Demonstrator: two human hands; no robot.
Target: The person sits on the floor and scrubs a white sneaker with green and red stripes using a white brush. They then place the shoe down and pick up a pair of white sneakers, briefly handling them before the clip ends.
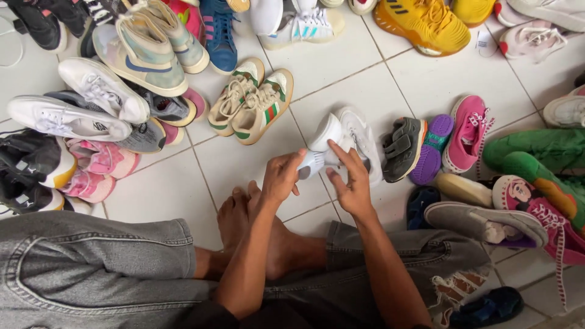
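Note:
A white sneaker (326, 137) is held just above the tiled floor (244, 164), in front of my crossed bare feet. My left hand (281, 178) grips its heel end from the left. My right hand (350, 180) holds it from the right, fingers spread along its side. A second white sneaker (364, 141) lies on the tiles right behind it, touching my right fingers. My legs in grey jeans fill the bottom of the view.
Shoes ring the spot: a cream pair with green and red stripes (253, 100), a heap of white, pink and black sneakers (79, 122) at left, grey (402, 149), purple (431, 149) and pink (468, 133) child shoes at right, yellow sneakers (420, 24) at the back.

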